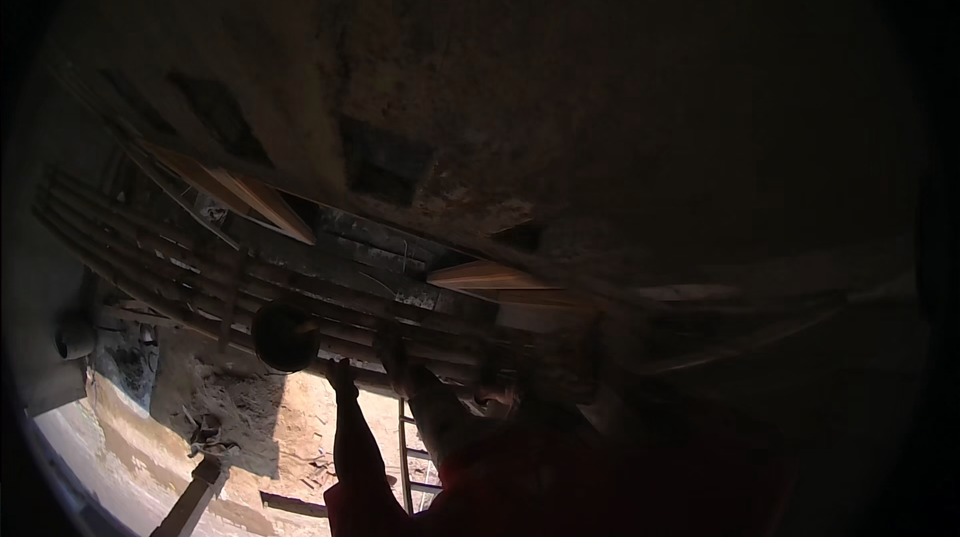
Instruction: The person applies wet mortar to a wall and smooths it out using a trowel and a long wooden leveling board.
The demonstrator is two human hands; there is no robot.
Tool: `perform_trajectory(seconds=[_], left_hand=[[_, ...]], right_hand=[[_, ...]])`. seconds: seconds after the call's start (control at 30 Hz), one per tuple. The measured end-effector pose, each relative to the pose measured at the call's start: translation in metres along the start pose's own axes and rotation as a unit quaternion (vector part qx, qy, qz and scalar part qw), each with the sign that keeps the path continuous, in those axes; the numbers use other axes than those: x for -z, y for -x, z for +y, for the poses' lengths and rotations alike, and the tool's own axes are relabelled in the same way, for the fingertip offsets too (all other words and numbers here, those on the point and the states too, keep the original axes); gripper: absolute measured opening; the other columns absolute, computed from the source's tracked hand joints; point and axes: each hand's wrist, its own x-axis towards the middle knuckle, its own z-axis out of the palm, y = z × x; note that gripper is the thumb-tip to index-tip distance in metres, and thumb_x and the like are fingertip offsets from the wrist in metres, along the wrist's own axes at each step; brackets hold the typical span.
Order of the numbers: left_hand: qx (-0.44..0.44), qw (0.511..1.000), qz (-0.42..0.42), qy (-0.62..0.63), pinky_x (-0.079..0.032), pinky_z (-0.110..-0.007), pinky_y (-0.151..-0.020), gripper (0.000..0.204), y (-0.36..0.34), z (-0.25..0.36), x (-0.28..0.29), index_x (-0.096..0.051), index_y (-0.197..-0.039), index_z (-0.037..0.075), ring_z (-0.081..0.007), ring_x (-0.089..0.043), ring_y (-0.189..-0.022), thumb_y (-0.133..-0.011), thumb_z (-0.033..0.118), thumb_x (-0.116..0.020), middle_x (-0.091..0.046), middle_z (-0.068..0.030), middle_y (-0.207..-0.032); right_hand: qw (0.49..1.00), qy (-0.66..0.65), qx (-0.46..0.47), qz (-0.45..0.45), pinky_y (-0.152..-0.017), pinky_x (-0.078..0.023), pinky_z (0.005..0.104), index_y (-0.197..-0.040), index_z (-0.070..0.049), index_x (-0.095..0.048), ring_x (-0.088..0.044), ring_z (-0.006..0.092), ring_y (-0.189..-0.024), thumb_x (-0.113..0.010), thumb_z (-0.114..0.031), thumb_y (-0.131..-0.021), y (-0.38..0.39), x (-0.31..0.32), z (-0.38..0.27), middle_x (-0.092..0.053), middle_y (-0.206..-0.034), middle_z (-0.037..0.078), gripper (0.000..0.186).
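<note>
My left hand [342,374] shows as a dark silhouette at the lower edge of a row of long poles [160,247], just right of and below a dark round pan [278,342]; its fingers are too dark to read, and I cannot tell whether it grips a pole. A dim skin-toned shape among the poles right of centre may be my right hand [497,397], but its fingers and anything in them are unclear. My leg [450,417] reaches up onto the poles between them, above dark red clothing.
Angled wooden boards [260,202] lie beyond the poles, along a shadowed, stained wall surface [520,87]. A ladder [420,487] stands below, over sunlit rubble-strewn ground [305,417]. A post [195,492] is at lower left, and a round container [75,337] at far left.
</note>
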Motion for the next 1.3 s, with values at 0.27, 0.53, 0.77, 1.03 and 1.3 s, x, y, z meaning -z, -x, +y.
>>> perform_trajectory(seconds=[0.27,0.53,0.77,1.03,1.3], left_hand=[[0.130,0.951,-0.087,-0.266,-0.036,-0.048,-0.051,0.036,0.133,0.027,0.001,-0.051,-0.123,0.019,-0.0396,-0.066,-0.086,-0.090,0.032,-0.053,-0.057,-0.0140,-0.118],[0.152,0.910,-0.080,-0.377,-0.037,-0.052,-0.062,0.045,0.216,0.052,-0.062,-0.044,-0.133,0.023,-0.0427,-0.065,-0.083,-0.091,0.034,-0.052,-0.055,-0.0131,-0.122],[0.072,0.947,-0.098,-0.299,-0.035,-0.038,-0.055,0.048,0.263,0.087,-0.074,-0.037,-0.137,0.026,-0.0327,-0.066,-0.081,-0.094,0.045,-0.047,-0.056,-0.0094,-0.120],[-0.015,0.960,-0.031,-0.279,-0.038,-0.027,-0.040,0.064,0.342,0.071,-0.083,-0.034,-0.146,0.009,-0.0294,-0.069,-0.071,-0.087,0.018,-0.056,-0.058,-0.0166,-0.113],[-0.050,0.969,-0.014,-0.241,-0.051,-0.031,-0.048,0.063,0.355,0.036,-0.061,-0.041,-0.139,-0.003,-0.0273,-0.068,-0.075,-0.083,0.013,-0.063,-0.062,-0.0209,-0.105]], right_hand=[[0.944,-0.248,-0.185,-0.117,-0.059,-0.054,0.0370,-0.120,-0.004,-0.060,-0.065,0.0208,-0.075,-0.058,-0.017,-0.087,0.144,0.036,0.119,-0.066,-0.101,0.015,0.035],[0.705,-0.353,-0.422,0.448,-0.096,-0.040,0.0453,-0.144,-0.002,-0.033,-0.048,0.0368,-0.117,-0.070,-0.039,-0.080,0.211,0.007,0.379,-0.048,-0.134,0.026,0.083],[0.557,-0.365,-0.401,0.629,-0.112,-0.023,0.0588,-0.152,0.000,-0.008,-0.019,0.0408,-0.143,-0.069,-0.074,-0.066,0.265,0.284,0.427,-0.014,-0.155,0.028,0.129],[0.548,-0.364,-0.329,0.678,-0.093,-0.046,0.0503,-0.135,0.008,-0.031,-0.055,0.0426,-0.109,-0.076,-0.058,-0.070,0.226,0.278,0.505,-0.049,-0.129,0.028,0.103],[0.653,-0.203,-0.205,0.701,-0.086,-0.052,0.0480,-0.129,0.009,-0.044,-0.059,0.0389,-0.109,-0.077,-0.040,-0.077,0.261,0.250,0.414,-0.053,-0.124,0.032,0.079]])
